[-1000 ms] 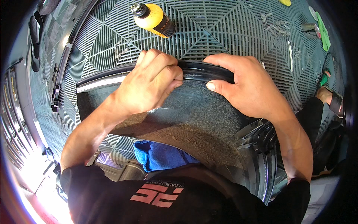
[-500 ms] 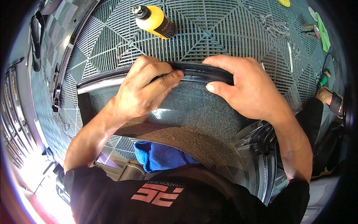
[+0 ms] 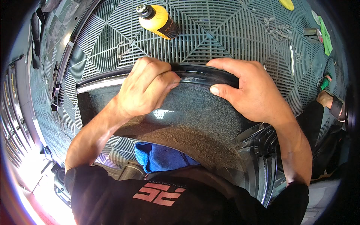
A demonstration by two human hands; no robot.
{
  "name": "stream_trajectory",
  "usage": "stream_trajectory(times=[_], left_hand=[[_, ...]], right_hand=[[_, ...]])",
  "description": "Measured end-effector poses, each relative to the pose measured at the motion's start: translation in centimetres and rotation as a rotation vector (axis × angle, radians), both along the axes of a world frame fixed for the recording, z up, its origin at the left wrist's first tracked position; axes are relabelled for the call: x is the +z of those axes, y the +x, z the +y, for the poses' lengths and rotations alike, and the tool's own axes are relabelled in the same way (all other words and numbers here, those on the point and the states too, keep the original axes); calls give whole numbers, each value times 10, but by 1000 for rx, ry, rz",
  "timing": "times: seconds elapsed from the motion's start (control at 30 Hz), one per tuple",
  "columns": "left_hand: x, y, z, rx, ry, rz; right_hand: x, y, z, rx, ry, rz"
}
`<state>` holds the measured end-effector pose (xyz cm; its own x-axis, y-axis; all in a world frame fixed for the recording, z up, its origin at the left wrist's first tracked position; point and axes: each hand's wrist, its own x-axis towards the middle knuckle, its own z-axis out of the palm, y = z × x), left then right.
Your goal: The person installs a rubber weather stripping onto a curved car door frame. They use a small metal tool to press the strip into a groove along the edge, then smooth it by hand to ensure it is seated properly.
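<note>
A dusty, dark curved panel (image 3: 187, 101), which looks like tinted car window glass, leans across my front. A black rubber trim strip (image 3: 198, 69) runs along its far edge, with a bright metal-looking strip (image 3: 101, 85) to the left. My left hand (image 3: 148, 88) is closed over the trim just left of the middle, its fingers curled and their tips partly hidden. Farther right, my right hand (image 3: 249, 88) clasps the same edge, thumb on the near side and forefinger along the far side. A short stretch of trim shows between the hands.
A yellow bottle (image 3: 157, 22) with a dark cap stands on the green-grey slatted floor (image 3: 225, 33) beyond the panel. Below the panel lies a blue towel (image 3: 163, 157). At the far right are a can (image 3: 312, 34), a green cloth (image 3: 325, 37) and another person's foot (image 3: 330, 101).
My left fingers have curled in more tightly at the trim. My right hand keeps its hold, and the view has shifted slightly.
</note>
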<state>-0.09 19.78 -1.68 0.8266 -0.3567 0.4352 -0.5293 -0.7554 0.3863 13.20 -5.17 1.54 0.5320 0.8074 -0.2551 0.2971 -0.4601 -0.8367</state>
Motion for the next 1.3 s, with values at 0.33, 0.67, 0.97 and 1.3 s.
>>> stream_trajectory(times=[0.33,0.67,0.97,1.3], left_hand=[[-6,-17,6,86,-72,-72],[-15,-16,14,74,-124,-137],[-24,-14,19,66,-95,-207],[-22,-12,19,53,-128,-216]], right_hand=[[3,41,43,273,-203,445],[-24,41,93,501,-181,535],[-14,19,90,314,-200,364],[-11,1,87,214,-160,27]])
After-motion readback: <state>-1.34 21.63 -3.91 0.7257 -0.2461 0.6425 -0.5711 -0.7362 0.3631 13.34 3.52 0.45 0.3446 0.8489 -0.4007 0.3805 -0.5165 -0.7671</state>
